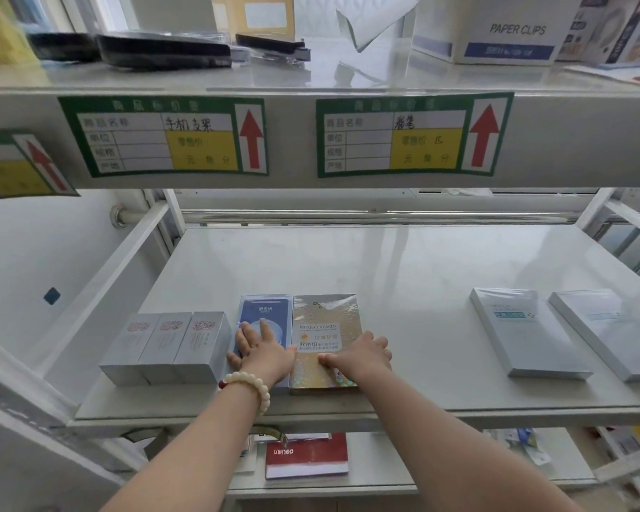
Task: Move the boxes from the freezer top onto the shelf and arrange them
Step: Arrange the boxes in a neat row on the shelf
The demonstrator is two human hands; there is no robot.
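**Squaring up boxes on the shelf**

Arranging step — both arms stretch forward, palms down. The left hand [263, 351] presses flat, fingers [264, 327] spread, on the blue box [265, 310]. The right hand [363, 354] curls over the gold box's [326, 319] right edge, thumb on top. Both boxes lie touching on the shelf [422, 282] — next, probably nudge them flush.

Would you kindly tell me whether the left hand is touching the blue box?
Touching. The head view shows the left hand lying flat on the blue box, fingers spread; the right hand grips the gold box alongside.
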